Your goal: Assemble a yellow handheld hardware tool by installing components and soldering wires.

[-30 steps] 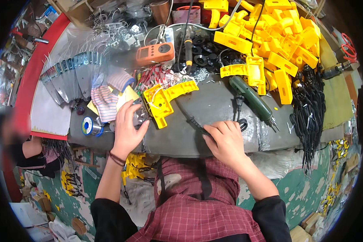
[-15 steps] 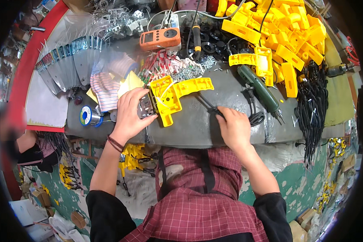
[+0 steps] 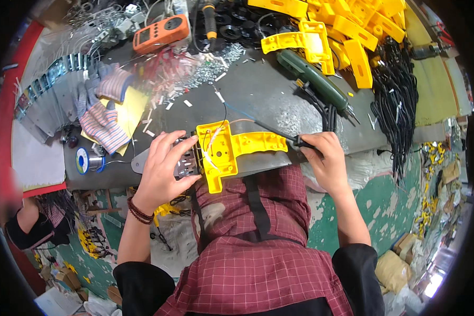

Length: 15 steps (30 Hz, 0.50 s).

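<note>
My left hand (image 3: pixel 166 171) grips a slotted metal plate (image 3: pixel 187 162) fixed to the left side of an open yellow plastic housing half (image 3: pixel 225 150). Thin wires, some with white sleeves, run inside the housing, and its ribbed handle points right. Fingers closed, my right hand (image 3: pixel 325 159) pinches a black power cord (image 3: pixel 273 128) just beyond the handle's end. The cord's stripped end lies above the handle, where a blue wire (image 3: pixel 238 109) and an orange-brown one split off toward the housing. A white sleeve (image 3: pixel 220 97) sits beyond the blue wire.
Behind lie a green electric screwdriver (image 3: pixel 318 81), a pile of yellow housings (image 3: pixel 355 29), and an orange meter (image 3: pixel 160 34). Loose screws (image 3: pixel 210 66) spread across the middle. At left are a striped glove (image 3: pixel 105 126) and a solder spool (image 3: pixel 89 160); bundled black cords (image 3: pixel 397 100) hang over the right edge.
My right hand has drawn the cord to the handle's end, and its coloured wires now show above the housing. My left hand still holds the plate. The whole view has shifted.
</note>
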Available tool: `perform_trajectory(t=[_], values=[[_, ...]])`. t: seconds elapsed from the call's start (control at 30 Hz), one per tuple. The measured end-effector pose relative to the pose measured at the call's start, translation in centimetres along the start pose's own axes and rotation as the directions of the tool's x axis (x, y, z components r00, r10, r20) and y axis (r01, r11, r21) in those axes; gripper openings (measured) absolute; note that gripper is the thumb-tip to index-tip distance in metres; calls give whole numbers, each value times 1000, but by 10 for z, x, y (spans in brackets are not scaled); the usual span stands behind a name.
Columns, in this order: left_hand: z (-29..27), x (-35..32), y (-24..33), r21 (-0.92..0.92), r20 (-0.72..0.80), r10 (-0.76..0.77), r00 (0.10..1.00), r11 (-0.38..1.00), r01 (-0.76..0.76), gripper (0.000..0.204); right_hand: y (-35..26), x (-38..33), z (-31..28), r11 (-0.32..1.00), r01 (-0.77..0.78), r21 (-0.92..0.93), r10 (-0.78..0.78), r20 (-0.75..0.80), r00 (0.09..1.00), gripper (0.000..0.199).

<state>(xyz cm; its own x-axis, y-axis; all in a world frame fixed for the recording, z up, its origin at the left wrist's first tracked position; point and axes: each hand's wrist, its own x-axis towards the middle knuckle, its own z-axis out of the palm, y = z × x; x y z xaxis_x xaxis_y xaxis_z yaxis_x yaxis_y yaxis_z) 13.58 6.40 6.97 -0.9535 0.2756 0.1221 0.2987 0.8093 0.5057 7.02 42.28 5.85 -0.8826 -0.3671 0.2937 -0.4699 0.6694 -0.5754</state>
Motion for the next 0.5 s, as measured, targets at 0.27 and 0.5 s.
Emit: perform_trajectory(t=[0.27, 0.5], values=[[2, -3, 2, 35, -44, -60, 997, 997, 62, 79, 2, 7, 20, 967, 170, -191, -178, -27, 984, 31], [2, -7, -11, 20, -93, -117, 989, 993, 119, 78, -8, 18, 47, 911, 135, -389, -204, -143, 968, 31]])
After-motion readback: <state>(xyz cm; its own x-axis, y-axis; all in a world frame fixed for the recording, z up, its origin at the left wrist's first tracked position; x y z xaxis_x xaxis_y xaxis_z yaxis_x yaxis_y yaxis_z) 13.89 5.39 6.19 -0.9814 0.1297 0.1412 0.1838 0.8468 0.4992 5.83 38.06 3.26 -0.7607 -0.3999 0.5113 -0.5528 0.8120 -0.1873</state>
